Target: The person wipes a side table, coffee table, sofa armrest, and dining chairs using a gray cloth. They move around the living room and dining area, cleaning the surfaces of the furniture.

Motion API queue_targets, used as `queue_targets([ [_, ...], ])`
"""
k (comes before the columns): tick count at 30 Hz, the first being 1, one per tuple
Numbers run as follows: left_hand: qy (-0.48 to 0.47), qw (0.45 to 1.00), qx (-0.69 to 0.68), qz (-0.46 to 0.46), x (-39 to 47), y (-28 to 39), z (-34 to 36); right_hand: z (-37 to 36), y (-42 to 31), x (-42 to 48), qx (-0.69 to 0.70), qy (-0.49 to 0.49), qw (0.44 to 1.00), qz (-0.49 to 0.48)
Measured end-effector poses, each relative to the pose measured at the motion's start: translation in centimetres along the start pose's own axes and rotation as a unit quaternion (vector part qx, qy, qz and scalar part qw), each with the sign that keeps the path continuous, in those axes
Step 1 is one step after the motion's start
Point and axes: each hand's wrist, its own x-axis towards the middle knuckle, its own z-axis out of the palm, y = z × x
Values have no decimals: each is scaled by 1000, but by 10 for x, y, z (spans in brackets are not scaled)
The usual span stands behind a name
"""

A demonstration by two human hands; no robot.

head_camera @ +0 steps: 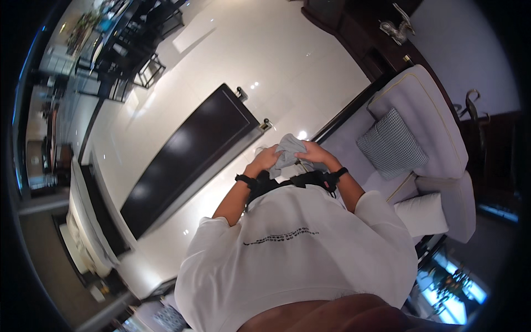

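Observation:
A crumpled grey cloth is bunched up in front of my waist, held between both hands. On its left side my left hand grips it, with the fingers partly buried in the folds. My right hand pinches the opposite side, its thumb lying over the fabric. Some of the cloth hangs below the hands, towards my dark lower clothing. Each wrist wears a black band.
To the left stands a dark coffee table with metal corner fittings. A light sofa with a checked cushion and a white cushion is on the right. Dark chairs and a dark wooden cabinet stand farther off on the glossy tiled floor.

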Motion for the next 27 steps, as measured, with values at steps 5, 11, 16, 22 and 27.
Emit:
queue_targets([
  [5, -49, 993, 103, 41, 39, -44, -49, -12, -32, 21, -25, 124, 985, 118],
  [11, -127, 977, 135, 106, 53, -27, -152, 14, -91, 62, -69, 212, 966, 134],
  [16, 16, 961, -64, 267, 28, -43, -212, 19, -197, 100, -132, 63, 986, 75],
  [22, -55, 960, -58, 268, 14, -33, -243, 17, -244, 129, -216, 79, 972, 45],
  [27, -10, 974, -106, 201, 9, -13, -255, 0, -240, 149, -225, 126, 966, 2],
])
